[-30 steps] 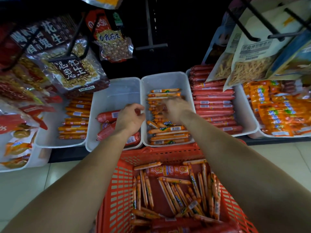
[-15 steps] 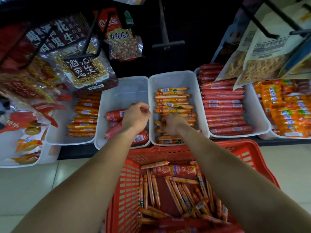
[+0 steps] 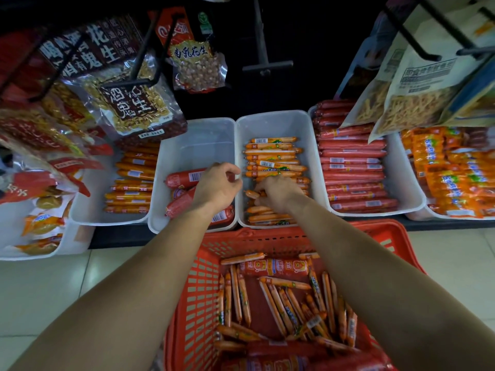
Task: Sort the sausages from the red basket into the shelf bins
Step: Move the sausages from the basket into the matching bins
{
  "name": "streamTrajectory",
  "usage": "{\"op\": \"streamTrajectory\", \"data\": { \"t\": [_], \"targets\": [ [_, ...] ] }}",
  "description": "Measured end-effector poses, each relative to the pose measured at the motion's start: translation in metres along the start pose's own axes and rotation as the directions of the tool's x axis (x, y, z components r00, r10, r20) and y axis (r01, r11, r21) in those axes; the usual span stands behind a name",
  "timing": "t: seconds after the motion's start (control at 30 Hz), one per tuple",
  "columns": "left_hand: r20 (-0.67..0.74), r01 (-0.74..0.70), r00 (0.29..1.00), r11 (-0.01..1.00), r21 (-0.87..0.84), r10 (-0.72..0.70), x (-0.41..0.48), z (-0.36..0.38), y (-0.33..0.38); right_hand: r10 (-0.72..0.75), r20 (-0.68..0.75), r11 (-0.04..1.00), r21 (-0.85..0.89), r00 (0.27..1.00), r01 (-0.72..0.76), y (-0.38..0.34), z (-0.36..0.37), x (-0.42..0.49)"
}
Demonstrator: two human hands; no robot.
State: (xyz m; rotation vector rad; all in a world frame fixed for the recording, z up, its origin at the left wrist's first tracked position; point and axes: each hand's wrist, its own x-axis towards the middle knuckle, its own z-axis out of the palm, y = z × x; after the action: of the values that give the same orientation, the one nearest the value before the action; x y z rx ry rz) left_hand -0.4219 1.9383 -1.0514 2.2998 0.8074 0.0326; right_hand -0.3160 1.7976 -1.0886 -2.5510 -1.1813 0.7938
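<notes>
Head view | left hand (image 3: 217, 188) centre frame, fingers curled, holding nothing | right hand (image 3: 278, 192) fingers pinch thin sausages (image 3: 252, 194) in white bin (image 3: 270, 124)

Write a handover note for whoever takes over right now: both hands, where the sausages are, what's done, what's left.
Left hand: fingers curled, over the bin of thick red sausages; I cannot tell whether it holds anything.
Right hand: low in the middle bin, fingers curled on thin orange sausages.
Done: the middle bin already has a stacked row of thin orange ones.
Left: the red basket holds many loose sausages, mostly thin, with a few thick. All of these need sorting.
</notes>
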Motion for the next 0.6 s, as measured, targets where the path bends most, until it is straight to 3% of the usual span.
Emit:
{"op": "streamTrajectory", "data": {
  "t": [0.13, 0.33, 0.47, 0.6],
  "targets": [
    [0.037, -0.028, 0.999, 1.000, -0.012, 0.028, -0.007, 0.002, 0.004, -0.008, -0.063, 0.995, 0.102, 0.998, 0.014, 0.010, -0.014, -0.009],
    [0.128, -0.045, 0.990, 0.994, -0.100, 0.058, -0.011, 0.003, 0.028, 0.056, -0.306, 0.910, 0.408, 0.950, 0.078, 0.033, -0.049, -0.026],
    [0.254, -0.030, 0.963, 0.976, -0.215, 0.086, -0.011, 0.021, 0.049, 0.057, -0.342, 0.859, 0.495, 0.938, 0.128, 0.046, -0.068, -0.033],
    [0.302, -0.023, 0.946, 0.953, -0.301, 0.118, -0.013, 0.039, 0.065, 0.024, -0.291, 0.760, 0.627, 0.956, 0.172, 0.050, -0.082, -0.045]
  ]
}}
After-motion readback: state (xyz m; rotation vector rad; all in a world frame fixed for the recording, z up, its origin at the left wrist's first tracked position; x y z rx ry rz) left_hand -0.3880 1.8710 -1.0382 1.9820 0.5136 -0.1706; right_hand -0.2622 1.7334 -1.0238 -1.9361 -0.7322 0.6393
